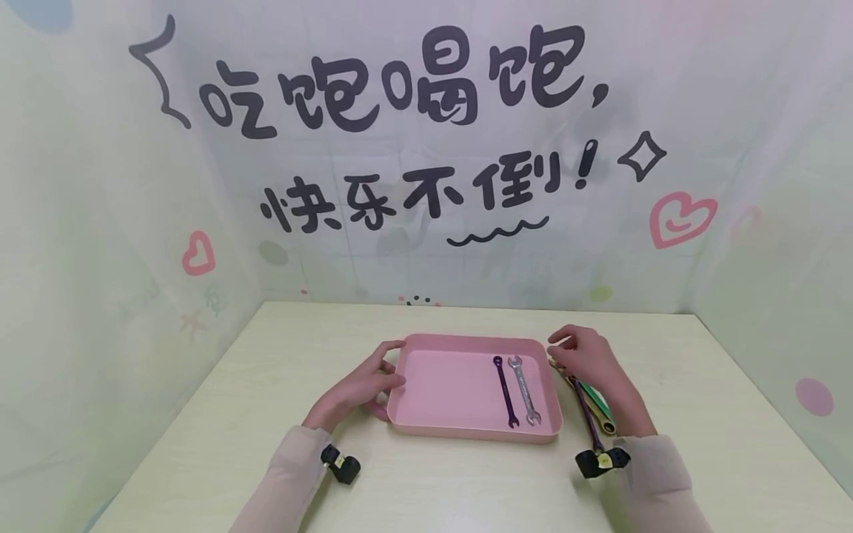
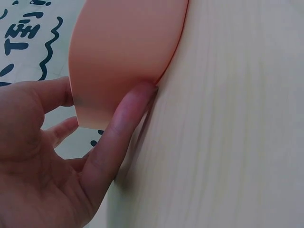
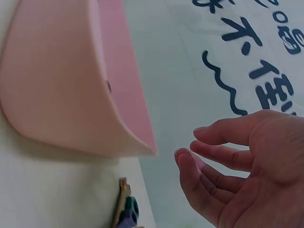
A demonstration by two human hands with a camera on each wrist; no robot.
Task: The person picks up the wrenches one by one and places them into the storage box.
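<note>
A shallow pink tray (image 1: 440,385) lies on the table, with a dark purple wrench (image 1: 505,392) and a silver wrench (image 1: 525,391) side by side in its right part. My left hand (image 1: 360,381) holds the tray's left side, fingertips at the rim and one digit pressed low on the outer wall (image 2: 128,42). Just off the tray's right rim, my right hand (image 1: 589,360) hovers with loosely bent fingers and nothing between them. Below it lies a pile of wrenches (image 1: 606,426), brass-coloured, green and purple, partly hidden by the hand and wrist.
The light wooden table (image 1: 266,400) ends at the back against a white printed curtain (image 1: 320,259), which also hangs at both sides. Each wrist wears a small black camera, the left camera (image 1: 341,464) and the right camera (image 1: 602,461).
</note>
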